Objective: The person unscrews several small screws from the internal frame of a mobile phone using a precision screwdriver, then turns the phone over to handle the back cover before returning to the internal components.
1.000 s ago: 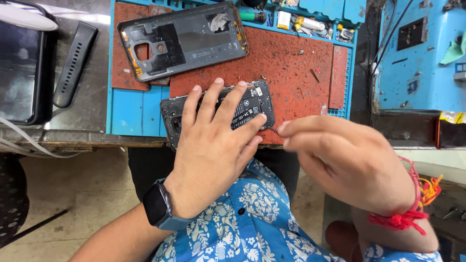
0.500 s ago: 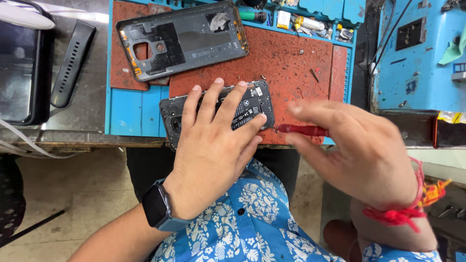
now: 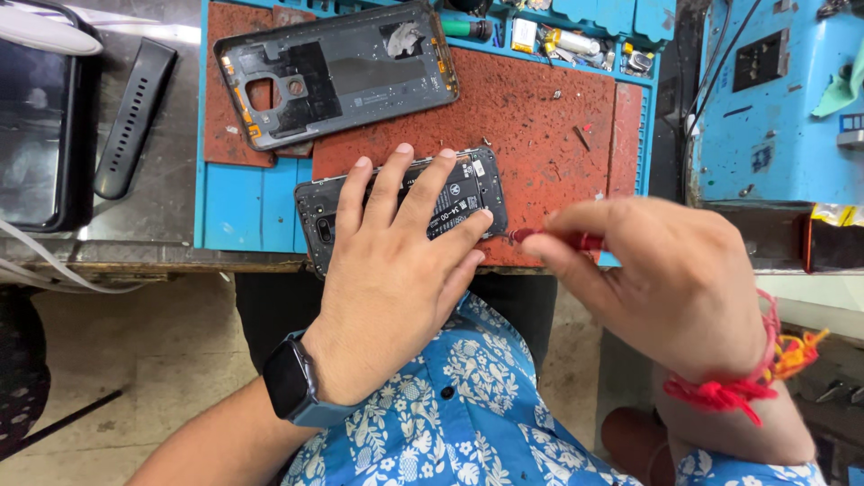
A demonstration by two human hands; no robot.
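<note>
Opened phone (image 3: pixel 468 193), long axis along worktop (image 3: pixel 162 243) front edge, pinned under spread left hand (image 3: pixel 396 270); right hand (image 3: pixel 666 279), fingers closed on red screwdriver (image 3: pixel 558 239), tip at phone's right end.

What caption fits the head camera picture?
Left hand flat on an opened phone; right hand holds a red screwdriver beside it.

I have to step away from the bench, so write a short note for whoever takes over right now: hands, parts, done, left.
Left hand: pressed flat on the opened black phone with exposed battery, at the front edge of the red-brown work mat.
Right hand: grip on a red-handled screwdriver, tip at the phone's right edge.
Done: the dark grey back cover is off, lying on the mat behind.
Left: the phone is open, cover not refitted.
</note>
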